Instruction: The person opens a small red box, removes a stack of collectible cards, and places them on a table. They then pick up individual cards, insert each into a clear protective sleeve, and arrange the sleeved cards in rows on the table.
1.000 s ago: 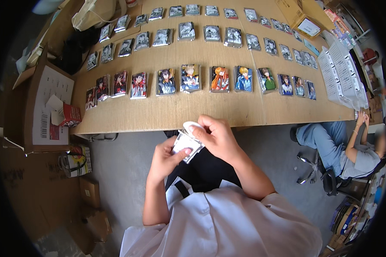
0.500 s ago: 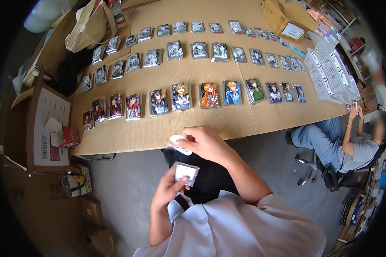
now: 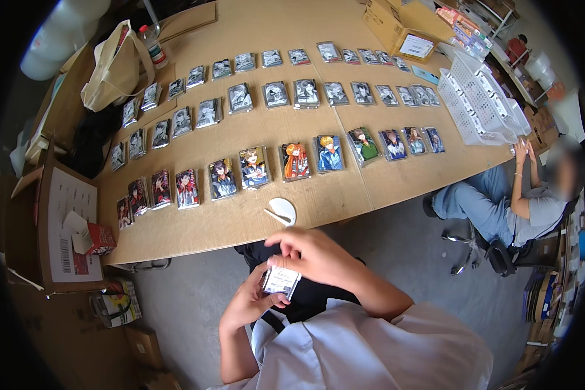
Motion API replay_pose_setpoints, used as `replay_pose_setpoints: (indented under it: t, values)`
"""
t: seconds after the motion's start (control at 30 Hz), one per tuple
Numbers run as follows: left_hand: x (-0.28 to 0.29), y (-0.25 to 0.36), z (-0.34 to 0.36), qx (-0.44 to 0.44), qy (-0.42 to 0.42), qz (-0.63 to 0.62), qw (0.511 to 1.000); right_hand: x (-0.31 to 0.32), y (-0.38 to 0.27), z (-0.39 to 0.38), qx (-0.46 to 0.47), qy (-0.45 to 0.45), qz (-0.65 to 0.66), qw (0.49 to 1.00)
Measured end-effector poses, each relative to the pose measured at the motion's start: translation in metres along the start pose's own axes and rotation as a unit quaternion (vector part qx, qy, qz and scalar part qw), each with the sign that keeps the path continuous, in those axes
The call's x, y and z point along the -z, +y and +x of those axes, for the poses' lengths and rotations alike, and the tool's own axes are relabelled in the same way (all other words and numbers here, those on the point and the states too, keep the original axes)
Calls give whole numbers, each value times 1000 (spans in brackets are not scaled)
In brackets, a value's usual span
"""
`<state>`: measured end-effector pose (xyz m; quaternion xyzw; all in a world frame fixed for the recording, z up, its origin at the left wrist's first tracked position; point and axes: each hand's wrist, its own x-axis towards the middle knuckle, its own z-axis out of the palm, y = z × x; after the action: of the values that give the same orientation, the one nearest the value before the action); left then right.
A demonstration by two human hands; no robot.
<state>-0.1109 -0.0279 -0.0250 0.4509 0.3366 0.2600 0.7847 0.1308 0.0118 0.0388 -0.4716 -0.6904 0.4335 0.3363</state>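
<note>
White-faced packet (image 3: 283,281), head view: pinched by the left hand's fingers (image 3: 270,300), in front of the table (image 3: 234,218). The right hand (image 3: 312,257) bends over its top; its grip, I cannot tell. Two-handed handling seems in progress; next calls for steadiness.

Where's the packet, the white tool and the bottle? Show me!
Packet (image 3: 282,281): head view, middle of its white face.
White tool (image 3: 284,208): head view, its rounded part.
Bottle (image 3: 153,49): head view, its side.
</note>
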Motion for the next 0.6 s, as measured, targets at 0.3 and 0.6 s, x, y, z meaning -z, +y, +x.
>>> replay_pose_setpoints:
  t: [0.3, 0.6]
  values:
    - [-14, -4, 9, -46, 67, -16, 997, 25, 12, -22, -46, -9, 99, 994]
    - [-19, -31, 0, -143, 133, -44, 980, 12, 27, -37, -92, 26, 271, 958]
